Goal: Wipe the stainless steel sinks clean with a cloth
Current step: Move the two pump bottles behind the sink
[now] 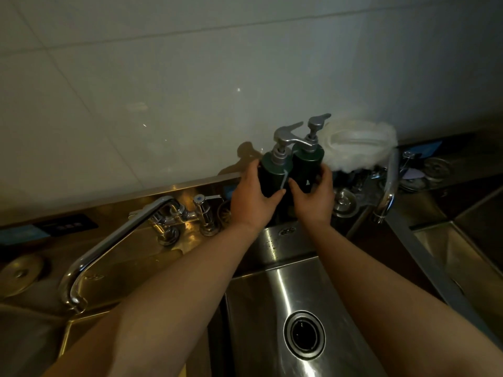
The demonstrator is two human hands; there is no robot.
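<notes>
L hand [251, 198] grips one dark pump bottle [272, 175], R hand [315, 198] the 2nd bottle [307, 165], just behind middle sink [261, 308]. Back-right of sink lies white bundle [359, 142], prob. the cloth, untouched; wiping not started, I reckon.

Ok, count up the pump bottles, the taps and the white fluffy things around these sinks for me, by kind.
Dark green pump bottles: 2, the left bottle in the left hand, the right bottle in the right hand
Taps: 2, the left tap and the right tap
White fluffy bundle: 1
Total: 5
</notes>
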